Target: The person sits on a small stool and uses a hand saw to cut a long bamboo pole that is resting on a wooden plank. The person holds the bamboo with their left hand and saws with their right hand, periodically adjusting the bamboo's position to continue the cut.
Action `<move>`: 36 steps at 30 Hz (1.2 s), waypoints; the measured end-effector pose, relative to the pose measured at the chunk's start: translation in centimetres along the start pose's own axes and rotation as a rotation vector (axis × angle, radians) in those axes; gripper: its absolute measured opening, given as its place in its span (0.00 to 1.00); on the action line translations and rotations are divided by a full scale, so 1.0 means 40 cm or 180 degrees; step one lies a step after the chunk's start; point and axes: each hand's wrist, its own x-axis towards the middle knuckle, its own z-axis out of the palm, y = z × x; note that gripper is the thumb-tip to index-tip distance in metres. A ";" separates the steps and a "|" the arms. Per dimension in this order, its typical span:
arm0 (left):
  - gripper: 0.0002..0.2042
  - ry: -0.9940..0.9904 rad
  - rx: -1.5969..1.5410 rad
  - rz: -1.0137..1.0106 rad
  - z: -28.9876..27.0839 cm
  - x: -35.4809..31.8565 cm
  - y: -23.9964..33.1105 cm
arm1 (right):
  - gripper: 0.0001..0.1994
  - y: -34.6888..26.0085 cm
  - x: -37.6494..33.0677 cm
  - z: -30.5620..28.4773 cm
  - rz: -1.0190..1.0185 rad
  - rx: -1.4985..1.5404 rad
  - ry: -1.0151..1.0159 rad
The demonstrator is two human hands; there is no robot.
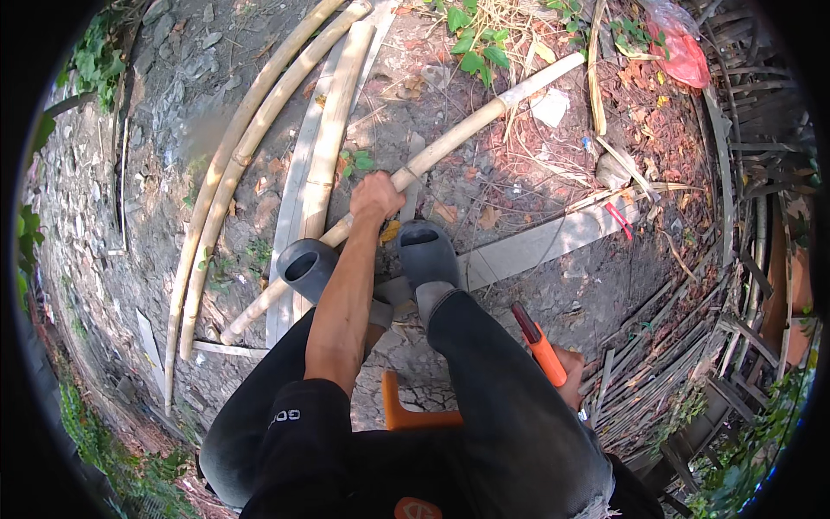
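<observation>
My left hand (378, 195) is wrapped around a long bamboo pole (454, 137), which slants from the lower left up to the upper right. The pole passes just beyond the toe of my left slipper (309, 266) and over other bamboo. Low at the right, beside my right knee, my right hand (569, 374) is closed on an orange tool with a dark red end (543, 348); its kind is not clear. Between my legs sits an orange L-shaped piece (406, 413), partly hidden by my clothes.
Curved bamboo poles (233, 164) and a split bamboo length (333, 130) lie at the left. A flat grey board (540, 251) rests at the right, with a small red object (619, 221) on it. Thin sticks (666, 363) are heaped at the lower right. A red plastic bag (681, 56) lies far right.
</observation>
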 end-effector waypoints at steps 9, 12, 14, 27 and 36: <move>0.21 -0.0019 0.0036 0.0172 0.010 -0.005 -0.032 | 0.05 0.054 0.055 0.056 -0.0446 0.0107 0.0137; 0.21 -0.0128 0.0033 0.0085 0.014 -0.014 -0.017 | 0.05 0.071 -0.107 0.002 -0.0210 0.0120 0.0179; 0.21 0.0182 0.0012 0.0066 -0.009 0.010 0.018 | 0.05 0.050 -0.038 0.067 0.0163 0.0261 0.0872; 0.18 0.0648 0.0182 -0.0065 0.026 0.006 -0.019 | 0.14 -0.321 0.195 -0.262 -0.0089 0.0834 -0.0026; 0.17 0.1001 0.0336 -0.0040 0.098 0.048 -0.060 | 0.26 -0.605 0.507 -0.290 -0.0995 0.0989 -0.0517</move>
